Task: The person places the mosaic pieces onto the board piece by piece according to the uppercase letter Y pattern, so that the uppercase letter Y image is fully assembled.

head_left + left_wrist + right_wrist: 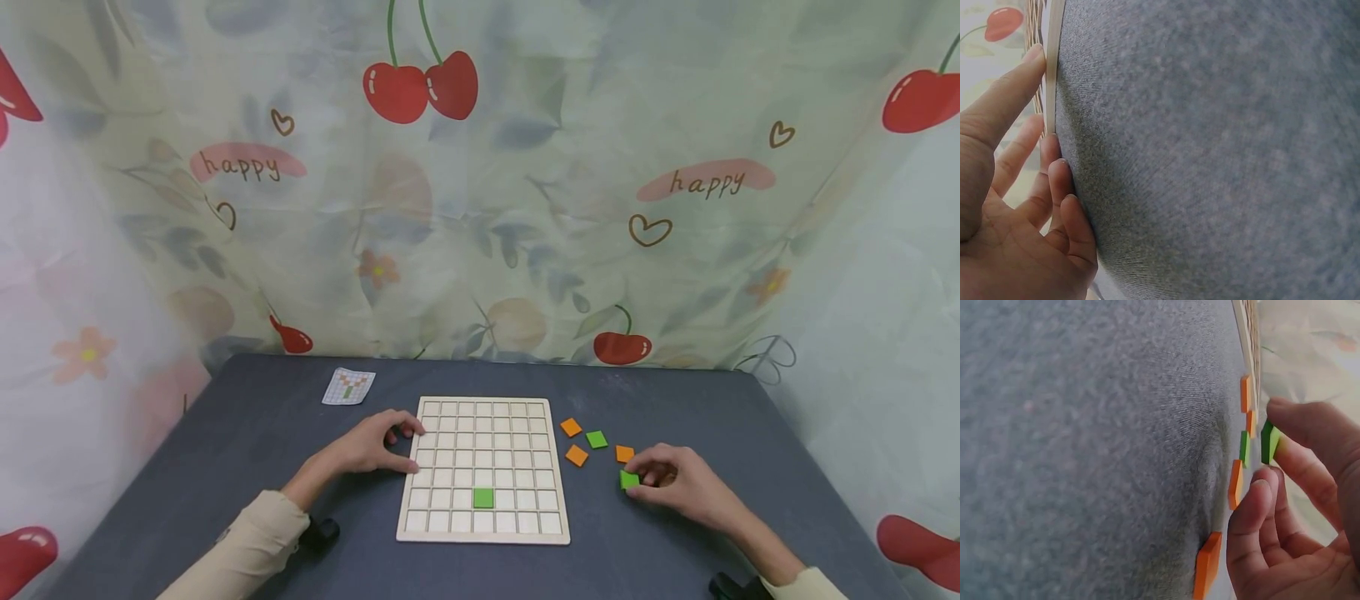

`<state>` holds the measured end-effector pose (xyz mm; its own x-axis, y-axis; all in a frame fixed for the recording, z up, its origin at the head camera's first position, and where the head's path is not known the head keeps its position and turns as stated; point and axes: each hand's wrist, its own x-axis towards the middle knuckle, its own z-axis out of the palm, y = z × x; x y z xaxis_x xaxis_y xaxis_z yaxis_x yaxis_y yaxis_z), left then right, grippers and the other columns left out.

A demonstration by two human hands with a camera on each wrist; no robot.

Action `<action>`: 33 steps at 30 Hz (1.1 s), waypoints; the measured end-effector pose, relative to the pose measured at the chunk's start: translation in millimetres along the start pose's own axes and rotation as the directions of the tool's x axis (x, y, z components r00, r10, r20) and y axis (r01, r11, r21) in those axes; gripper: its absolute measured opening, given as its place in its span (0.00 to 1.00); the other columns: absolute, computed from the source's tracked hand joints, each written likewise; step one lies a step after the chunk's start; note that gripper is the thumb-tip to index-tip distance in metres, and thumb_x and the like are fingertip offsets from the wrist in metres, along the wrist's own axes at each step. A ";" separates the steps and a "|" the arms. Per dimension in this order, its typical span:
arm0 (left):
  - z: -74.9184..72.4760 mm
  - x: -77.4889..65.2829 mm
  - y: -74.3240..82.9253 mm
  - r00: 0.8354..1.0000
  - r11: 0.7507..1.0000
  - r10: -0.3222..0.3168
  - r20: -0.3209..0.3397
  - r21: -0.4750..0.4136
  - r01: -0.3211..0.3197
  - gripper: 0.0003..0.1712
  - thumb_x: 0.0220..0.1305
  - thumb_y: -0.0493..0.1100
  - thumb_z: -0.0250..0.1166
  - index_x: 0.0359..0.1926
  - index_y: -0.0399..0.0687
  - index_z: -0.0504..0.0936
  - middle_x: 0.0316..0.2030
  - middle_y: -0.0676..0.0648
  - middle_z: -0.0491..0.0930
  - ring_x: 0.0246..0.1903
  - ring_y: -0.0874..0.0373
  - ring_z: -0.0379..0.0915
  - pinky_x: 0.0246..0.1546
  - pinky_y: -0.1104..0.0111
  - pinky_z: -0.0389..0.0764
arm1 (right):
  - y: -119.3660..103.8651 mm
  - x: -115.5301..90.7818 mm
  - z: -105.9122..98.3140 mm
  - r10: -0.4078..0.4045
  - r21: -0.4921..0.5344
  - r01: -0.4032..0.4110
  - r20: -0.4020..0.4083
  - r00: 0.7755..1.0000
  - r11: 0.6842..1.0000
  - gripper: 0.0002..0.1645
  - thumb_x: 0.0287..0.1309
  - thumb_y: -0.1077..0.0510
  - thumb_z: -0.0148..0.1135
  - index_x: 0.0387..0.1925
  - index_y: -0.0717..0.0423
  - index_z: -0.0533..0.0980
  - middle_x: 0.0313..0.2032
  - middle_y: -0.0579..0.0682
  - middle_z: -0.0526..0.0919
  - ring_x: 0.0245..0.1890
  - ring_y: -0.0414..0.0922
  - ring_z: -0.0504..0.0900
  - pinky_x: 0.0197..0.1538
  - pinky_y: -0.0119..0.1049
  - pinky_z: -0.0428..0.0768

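A pale wooden grid board [442,458] lies on the dark cloth, with one green square tile [483,498] in a cell near its lower middle. My left hand [375,442] touches the board's left edge with thumb and fingertips; the left wrist view shows the thumb against the rim [1051,75]. To the right of the board, my right hand [678,479] pinches another green tile [1269,442] between thumb and fingers, lifted off the cloth. Near that hand lie several orange tiles [577,455] and a loose green tile [596,439]. An orange tile [1208,565] under the right hand is hidden in the head view.
A small card [348,387] with a coloured grid pattern lies beyond the board's upper left. Grey cloth [285,442] covers the table. A printed curtain [480,208] hangs behind it and along both sides. Thin looped cord [767,358] shows at the far right corner.
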<state>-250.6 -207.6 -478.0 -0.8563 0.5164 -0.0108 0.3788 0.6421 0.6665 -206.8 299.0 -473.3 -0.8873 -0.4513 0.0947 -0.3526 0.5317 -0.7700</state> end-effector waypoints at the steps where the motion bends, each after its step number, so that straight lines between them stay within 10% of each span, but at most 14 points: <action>1: 0.1 0.1 -0.3 1.000 1.000 -0.002 0.000 0.000 0.002 0.27 0.57 0.49 0.79 0.54 0.48 0.81 0.45 0.48 0.74 0.42 0.51 0.70 0.47 0.53 0.72 | -0.7 0.7 0.7 -0.006 0.015 0.006 0.008 1.000 1.000 0.14 0.56 0.55 0.78 0.43 0.54 0.85 0.36 0.47 0.82 0.31 0.41 0.80 0.34 0.36 0.80; 33: 0.0 1.3 -0.7 1.000 1.000 0.022 0.002 0.006 -0.022 0.27 0.56 0.48 0.80 0.54 0.46 0.81 0.43 0.49 0.74 0.41 0.52 0.70 0.46 0.56 0.72 | -25.1 27.8 32.9 -0.158 0.178 0.137 0.110 0.981 0.974 0.14 0.58 0.60 0.75 0.46 0.60 0.84 0.34 0.50 0.84 0.29 0.44 0.82 0.33 0.36 0.82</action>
<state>-251.9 -207.4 -478.5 -0.8470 0.5316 0.0022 0.3997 0.6342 0.6619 -212.8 249.6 -472.1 -0.7820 -0.6060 0.1456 -0.4127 0.3286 -0.8495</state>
